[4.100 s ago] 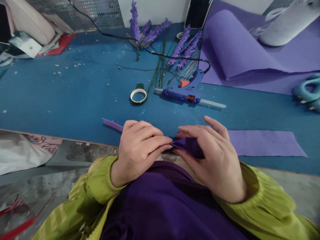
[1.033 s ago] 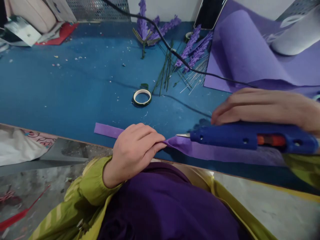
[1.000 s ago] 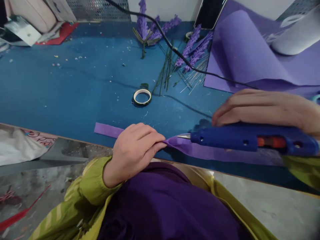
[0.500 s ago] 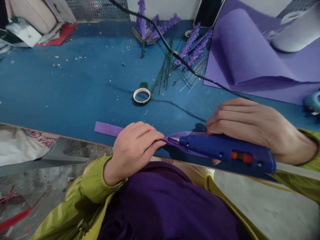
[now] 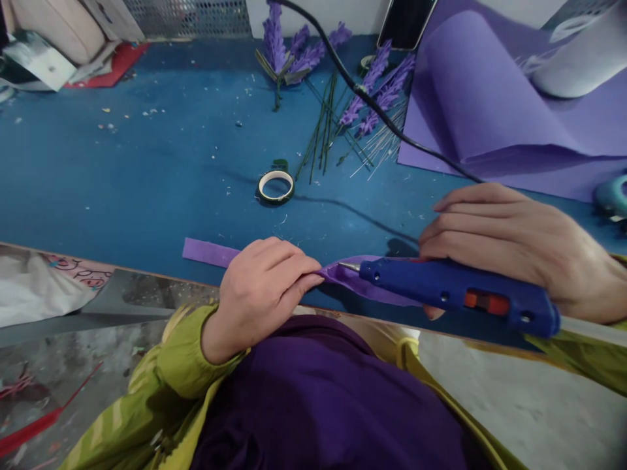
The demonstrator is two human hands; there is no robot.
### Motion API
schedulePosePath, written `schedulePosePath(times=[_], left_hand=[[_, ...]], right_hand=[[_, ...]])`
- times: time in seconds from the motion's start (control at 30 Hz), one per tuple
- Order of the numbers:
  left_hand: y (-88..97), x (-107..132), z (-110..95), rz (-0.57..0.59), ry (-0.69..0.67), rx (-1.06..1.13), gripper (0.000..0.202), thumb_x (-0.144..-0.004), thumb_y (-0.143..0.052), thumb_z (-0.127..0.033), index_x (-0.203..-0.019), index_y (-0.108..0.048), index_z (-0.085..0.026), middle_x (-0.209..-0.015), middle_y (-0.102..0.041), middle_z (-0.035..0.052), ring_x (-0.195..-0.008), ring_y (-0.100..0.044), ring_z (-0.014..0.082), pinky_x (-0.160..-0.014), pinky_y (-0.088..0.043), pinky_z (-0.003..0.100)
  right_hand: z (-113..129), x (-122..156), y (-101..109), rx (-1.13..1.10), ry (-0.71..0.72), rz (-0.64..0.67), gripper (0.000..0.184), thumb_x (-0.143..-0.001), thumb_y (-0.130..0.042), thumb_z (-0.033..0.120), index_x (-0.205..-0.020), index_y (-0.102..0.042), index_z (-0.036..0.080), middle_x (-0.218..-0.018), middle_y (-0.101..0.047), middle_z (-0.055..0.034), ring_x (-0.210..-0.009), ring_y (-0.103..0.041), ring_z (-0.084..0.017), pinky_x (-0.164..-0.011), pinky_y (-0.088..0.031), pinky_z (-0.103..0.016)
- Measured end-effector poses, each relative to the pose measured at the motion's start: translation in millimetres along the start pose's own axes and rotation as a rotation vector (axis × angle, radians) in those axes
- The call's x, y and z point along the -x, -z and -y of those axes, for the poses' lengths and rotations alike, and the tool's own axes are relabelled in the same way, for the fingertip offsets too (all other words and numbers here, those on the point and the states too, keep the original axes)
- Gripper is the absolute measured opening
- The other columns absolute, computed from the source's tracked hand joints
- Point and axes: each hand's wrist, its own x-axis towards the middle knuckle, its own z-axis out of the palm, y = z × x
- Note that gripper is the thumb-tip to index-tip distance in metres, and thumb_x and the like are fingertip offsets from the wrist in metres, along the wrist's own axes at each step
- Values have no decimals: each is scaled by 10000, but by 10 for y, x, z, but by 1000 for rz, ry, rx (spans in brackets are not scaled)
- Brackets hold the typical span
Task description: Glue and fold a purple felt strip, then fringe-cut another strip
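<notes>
Two hands work at the near edge of a blue table (image 5: 122, 163) that fills the upper half of the frame. In the upper right corner a large purple sheet (image 5: 490, 98) lies partly curled over on itself.

At centre right, the right hand (image 5: 514, 248) is wrapped around a blue glue gun (image 5: 455, 297), fingers laid along its top. The gun lies nearly level and its metal nozzle points toward the left of the frame. Its black cord (image 5: 372, 108) runs up and away to the top centre.

The left hand (image 5: 264, 287), lower centre, is closed in a pinch on a purple strip (image 5: 206, 251). The strip lies along the table's near edge. One end sticks out to the left of the hand, and the other runs right beneath the gun, where it lifts off the table. The nozzle tip sits right at that raised part, just beside the left fingertips.

Farther up, at top centre, lie lavender sprigs (image 5: 362, 98) with thin green stems, and below them, apart from both hands, a small tape ring (image 5: 275, 187) lies flat.
</notes>
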Motion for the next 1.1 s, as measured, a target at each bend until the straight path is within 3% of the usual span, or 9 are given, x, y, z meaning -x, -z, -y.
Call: schedulePosePath(times=[0.1,0.53,0.7,0.9,1.1], left_hand=[[1,2,-1,-4,-5,-8,120,-956,-628,-269,-921,-714,-193,-852,-724,14,-778,-612,150,-725,-446,315],[10,2,0,-32,-1,-5,83,-930,-663,-239,-908,-719,-181,-843,-723,19,-772,-616,151,-725,-452,313],[11,9,-4,-45,5,9,60,-916,-677,-215,-905,-719,-174,-845,-724,21,-771,-617,150,-722,-448,314],[14,7,-5,-44,7,6,74,-924,-666,-224,-901,-717,-175,-836,-720,23,-767,-612,150,-719,-450,314],[10,0,-5,-46,-1,-6,107,-937,-649,-239,-886,-722,-179,-823,-722,18,-755,-611,144,-712,-449,306]], right_hand=[[-30,34,23,19,27,7,127,-973,-447,268,-961,-572,247,-826,-663,-10,-755,-630,-173,-943,-449,-431],[-174,168,185,65,59,38,203,-948,-518,466,-970,-601,281,-870,-712,16,-744,-664,-149,-989,-445,-415],[-201,179,183,58,47,69,174,-925,-536,460,-966,-596,302,-851,-702,42,-748,-662,-146,-992,-448,-409],[-102,39,96,31,34,47,248,-1015,-352,310,-924,-578,262,-790,-653,16,-701,-626,-136,-1005,-412,-418],[-23,-48,11,55,14,35,282,-1049,-277,322,-950,-533,256,-824,-650,8,-747,-615,-142,-1020,-423,-446]])
